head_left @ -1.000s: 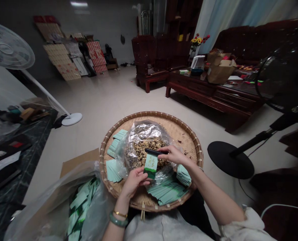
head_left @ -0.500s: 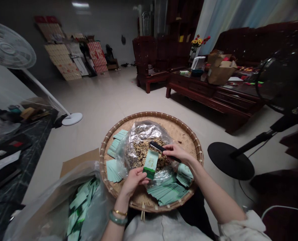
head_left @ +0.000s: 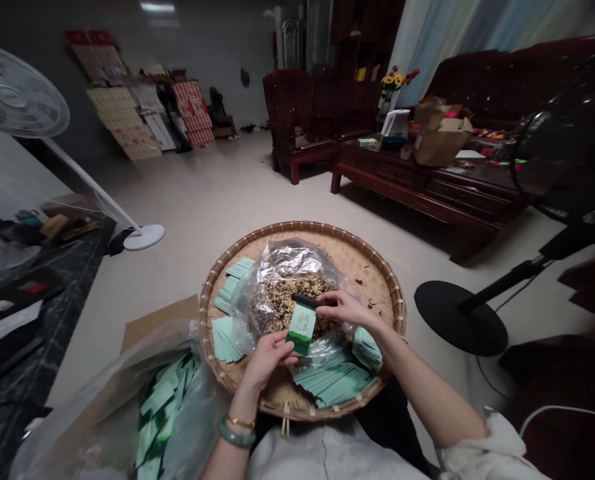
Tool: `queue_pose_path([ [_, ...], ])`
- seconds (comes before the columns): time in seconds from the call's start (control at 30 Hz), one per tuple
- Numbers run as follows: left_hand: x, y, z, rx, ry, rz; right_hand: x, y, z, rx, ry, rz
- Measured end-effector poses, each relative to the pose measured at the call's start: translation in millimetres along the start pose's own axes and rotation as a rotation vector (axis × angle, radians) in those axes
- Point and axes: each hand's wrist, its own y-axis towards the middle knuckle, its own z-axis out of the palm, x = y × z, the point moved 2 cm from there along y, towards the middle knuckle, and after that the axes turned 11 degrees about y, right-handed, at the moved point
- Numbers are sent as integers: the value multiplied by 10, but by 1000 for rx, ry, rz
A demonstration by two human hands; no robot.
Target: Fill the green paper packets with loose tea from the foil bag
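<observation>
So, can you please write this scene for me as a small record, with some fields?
Left hand: holds a pale green packet
Right hand: pinches a slim black object
Things: round woven bamboo tray bearing a foil bag of dried plant pieces and stacked green packets
Rest: clear plastic bag of packets; standing fan; dark wooden table

A white standing fan (head_left: 17,87) is placed at left; patterned boards (head_left: 142,110) are leaned against the far wall (head_left: 227,40); a cardboard box (head_left: 440,137) is set on a dark wooden table (head_left: 402,175) at right.
</observation>
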Motion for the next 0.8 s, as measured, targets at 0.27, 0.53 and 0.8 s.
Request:
queue_pose_path([
  [0.27, 41, 11, -20, -6, -5, 0, -24, -8, -4, 22, 42, 12],
  [0.53, 18, 30, -59, -62, -41, -15, -204, 118, -74, -200, -44, -14],
  [0.8, 42, -16, -75, -59, -48, -17, -182, 107, -25, -426, -450, -171],
])
